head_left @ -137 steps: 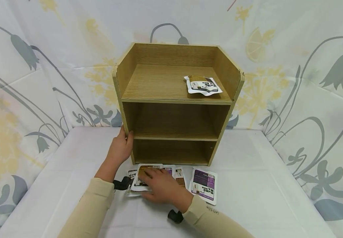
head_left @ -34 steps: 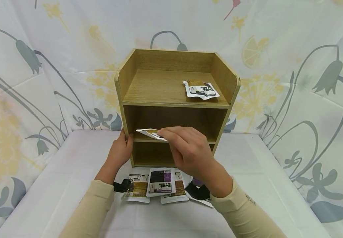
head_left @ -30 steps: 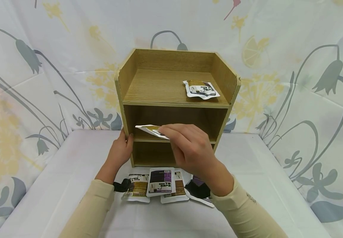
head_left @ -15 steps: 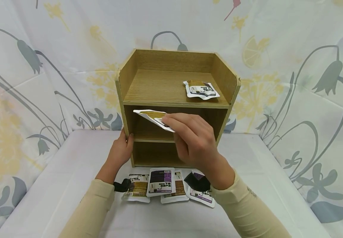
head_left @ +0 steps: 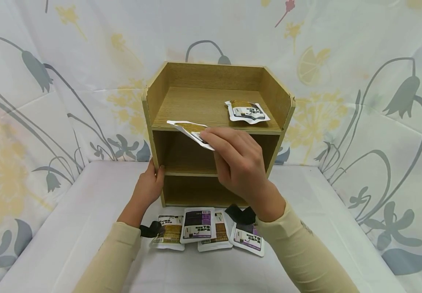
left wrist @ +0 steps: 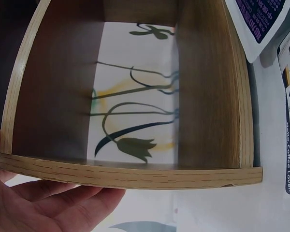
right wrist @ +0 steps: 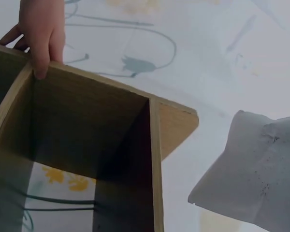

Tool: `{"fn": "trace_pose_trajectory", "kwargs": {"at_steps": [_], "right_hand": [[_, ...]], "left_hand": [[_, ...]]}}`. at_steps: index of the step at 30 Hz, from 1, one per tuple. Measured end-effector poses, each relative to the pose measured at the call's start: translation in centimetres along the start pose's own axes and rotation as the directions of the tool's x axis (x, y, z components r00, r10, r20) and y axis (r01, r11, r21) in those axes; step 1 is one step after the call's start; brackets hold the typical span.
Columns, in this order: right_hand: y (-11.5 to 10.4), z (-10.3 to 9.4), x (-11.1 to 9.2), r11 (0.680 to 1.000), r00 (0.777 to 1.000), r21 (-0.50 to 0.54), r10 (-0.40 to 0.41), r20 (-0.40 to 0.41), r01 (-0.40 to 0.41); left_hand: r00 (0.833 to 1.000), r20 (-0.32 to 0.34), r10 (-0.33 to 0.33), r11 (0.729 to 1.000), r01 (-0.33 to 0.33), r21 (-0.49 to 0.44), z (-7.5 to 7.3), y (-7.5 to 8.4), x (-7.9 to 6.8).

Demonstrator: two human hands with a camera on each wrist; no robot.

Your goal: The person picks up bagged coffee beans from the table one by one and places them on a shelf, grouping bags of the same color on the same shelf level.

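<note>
Clock directions as in the head view, 12 o'clock farthest from the wearer

- 1 light-brown wooden three-tier shelf unit [head_left: 214,75]; upright on the white-covered bench [head_left: 298,195]
- 1 left hand [head_left: 148,186]; at the unit's 8 o'clock, gripping its side panel, thumb at the front edge, fingers along the outside
- 1 right hand [head_left: 238,160]; in front of the unit, pinching a pouch between thumb and fingers
- 1 flat gold-and-white pouch [head_left: 189,130], first of six counted; in the right hand, extending towards 10 o'clock, tilted, before the top tier's front edge; plain pale back seen in the right wrist view
- 1 puffed brown-and-white pouch [head_left: 247,112]; lying on the top tier, at its 3 o'clock
- 4 pouches on the bench at the unit's 6 o'clock, in a row from 9 to 3 o'clock: 1 gold-and-white packet [head_left: 170,232]; 1 black-and-purple packet [head_left: 197,224], overlapping the next; 1 brown-and-white packet [head_left: 219,232]; 1 purple-and-white packet [head_left: 247,240]
- 2 beige sleeves [head_left: 112,256], one per arm
- 2 black wrist mounts [head_left: 150,230], one per wrist
- 1 white floral cloth backdrop [head_left: 361,61], at 12 o'clock
</note>
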State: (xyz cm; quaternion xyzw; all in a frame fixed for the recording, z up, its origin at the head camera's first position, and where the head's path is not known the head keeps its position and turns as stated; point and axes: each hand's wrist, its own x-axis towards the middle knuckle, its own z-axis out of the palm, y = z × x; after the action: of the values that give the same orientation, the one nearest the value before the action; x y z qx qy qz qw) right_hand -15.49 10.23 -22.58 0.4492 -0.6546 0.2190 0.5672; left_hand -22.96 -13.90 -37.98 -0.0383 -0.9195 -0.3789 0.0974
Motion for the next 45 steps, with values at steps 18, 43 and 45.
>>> {"fn": "trace_pose_trajectory", "kwargs": {"at_steps": [18,43,45], "right_hand": [[2.5,2.6,-1.1,0.994,0.998,-0.103,-0.022,0.058,0.028],[3.5,5.2,-1.4,0.969,0.966,-0.247,0.089,0.243,-0.027],[3.5,5.5,-1.3,0.965,0.96,-0.26,0.102,0.262,-0.032]], "left_hand": [[0.999,-0.019,0.025,1.0,-0.025,-0.002,0.1,-0.1,-0.1],[1.0,-0.017,0.023,1.0,-0.023,0.01,0.2,-0.2,-0.1],[1.0,-0.016,0.021,1.0,-0.021,0.011,0.2,-0.2,-0.1]]}}
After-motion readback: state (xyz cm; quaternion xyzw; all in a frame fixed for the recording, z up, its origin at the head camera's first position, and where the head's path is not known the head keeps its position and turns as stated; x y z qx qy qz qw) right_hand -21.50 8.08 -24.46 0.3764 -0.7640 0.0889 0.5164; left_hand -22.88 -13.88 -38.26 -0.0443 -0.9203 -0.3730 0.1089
